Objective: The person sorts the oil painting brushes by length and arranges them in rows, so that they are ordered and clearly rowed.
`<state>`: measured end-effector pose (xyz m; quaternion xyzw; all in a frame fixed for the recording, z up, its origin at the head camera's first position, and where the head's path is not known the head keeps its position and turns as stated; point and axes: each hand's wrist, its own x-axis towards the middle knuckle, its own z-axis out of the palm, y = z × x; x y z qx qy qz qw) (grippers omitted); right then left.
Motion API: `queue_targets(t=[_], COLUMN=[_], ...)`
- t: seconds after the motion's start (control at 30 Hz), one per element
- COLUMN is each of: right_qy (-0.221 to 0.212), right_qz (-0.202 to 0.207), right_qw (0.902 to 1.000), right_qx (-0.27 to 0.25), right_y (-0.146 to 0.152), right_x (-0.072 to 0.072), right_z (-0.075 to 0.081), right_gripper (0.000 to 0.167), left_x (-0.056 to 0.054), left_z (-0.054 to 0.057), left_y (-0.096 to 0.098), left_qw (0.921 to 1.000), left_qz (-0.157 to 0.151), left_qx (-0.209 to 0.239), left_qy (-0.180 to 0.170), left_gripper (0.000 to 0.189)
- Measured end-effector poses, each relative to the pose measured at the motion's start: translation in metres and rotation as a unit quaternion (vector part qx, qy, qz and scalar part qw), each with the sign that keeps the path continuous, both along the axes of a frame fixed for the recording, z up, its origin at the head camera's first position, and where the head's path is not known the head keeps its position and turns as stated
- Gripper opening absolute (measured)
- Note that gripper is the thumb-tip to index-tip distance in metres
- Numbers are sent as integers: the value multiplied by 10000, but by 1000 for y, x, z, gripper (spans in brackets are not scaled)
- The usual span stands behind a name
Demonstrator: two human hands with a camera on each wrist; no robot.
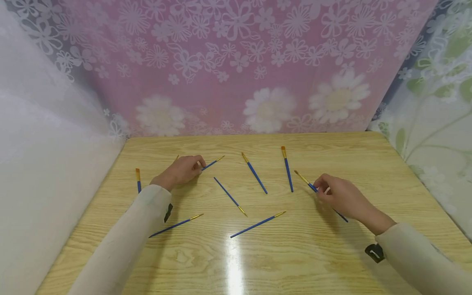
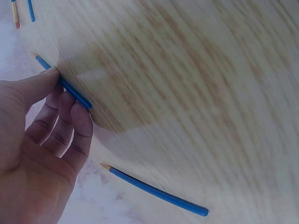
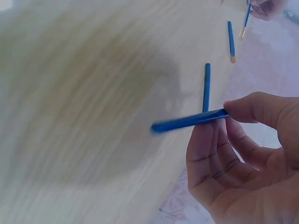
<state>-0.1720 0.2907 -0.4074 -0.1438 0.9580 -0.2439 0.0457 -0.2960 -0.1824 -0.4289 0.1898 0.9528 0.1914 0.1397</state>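
In the head view my left hand point(image 1: 184, 169) is at the table's left side, pinching a thin blue-handled paintbrush point(image 1: 210, 165) between thumb and fingertips. Its gold ferrule points right and away. The left wrist view shows the blue handle point(image 2: 74, 93) lying across those fingertips. Over on the right, my right hand point(image 1: 341, 196) pinches another paintbrush point(image 1: 303, 178) by its blue handle, bristles pointing left and away. That handle's rear end point(image 3: 173, 124) sticks out past the fingers above the tabletop in the right wrist view. Just behind the left hand, another brush's tip point(image 1: 177, 157) shows, the rest hidden.
Several blue-handled brushes lie spread on the wooden table point(image 1: 206, 262). A flat brush point(image 1: 287, 169) and a pointed one point(image 1: 254, 173) lie toward the back; thin ones point(image 1: 258, 224) lie nearer. My left sleeve partly covers a flat brush point(image 1: 138, 180). A pink floral curtain point(image 1: 221, 82) hangs behind.
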Motion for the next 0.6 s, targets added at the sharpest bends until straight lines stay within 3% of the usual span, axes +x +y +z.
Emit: queue_targets(t=[0.27,0.6], right_qy=[-248,-630], right_qz=[-204,-601], right_qw=[9989,9907], right_qx=[-336,-1048], right_y=[-24,-58], right_x=[-23,-50], right_z=[5,3], right_gripper=[28,38], left_x=[-1,0], left_z=[-1,-2], left_y=[-2,-3], left_qw=[10000,9998], left_qz=[16,8], left_qx=[70,150], left_qy=[43,88], left_gripper=[23,22])
